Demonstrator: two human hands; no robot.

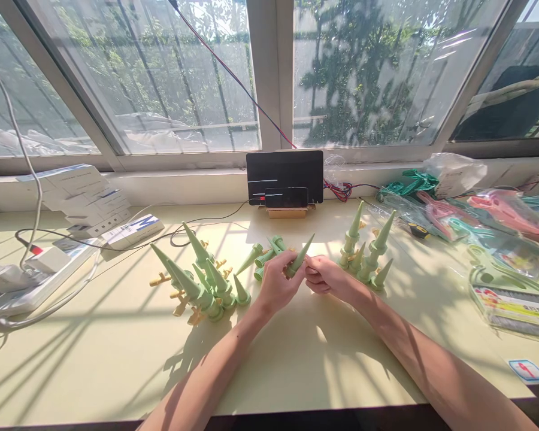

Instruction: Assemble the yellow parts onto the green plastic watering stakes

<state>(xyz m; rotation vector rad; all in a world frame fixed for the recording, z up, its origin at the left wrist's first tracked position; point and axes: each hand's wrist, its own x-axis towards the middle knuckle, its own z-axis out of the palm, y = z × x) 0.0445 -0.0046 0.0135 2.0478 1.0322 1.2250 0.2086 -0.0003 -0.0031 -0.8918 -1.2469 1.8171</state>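
My left hand point(279, 281) is closed around a green plastic plant watering spike point(302, 254), its point tilted up and to the right. Right beside it, my right hand point(327, 275) is pinched near the spike's base; whatever is between those fingers is hidden. Behind my left hand lies a small pile of loose green spike parts point(251, 257). To the left stands a cluster of upright green spikes point(191, 287), several with yellow valves point(179, 306) sticking out sideways. Another upright group of spikes point(378, 246) is to the right of my hands.
A tablet point(285, 170) with a phone point(286, 197) before it stands by the window. White boxes point(87, 194) and a power strip point(45, 284) with cables are at left. At right lie bagged pink and green plastic items point(498, 215) and a packaged brush point(514, 305).
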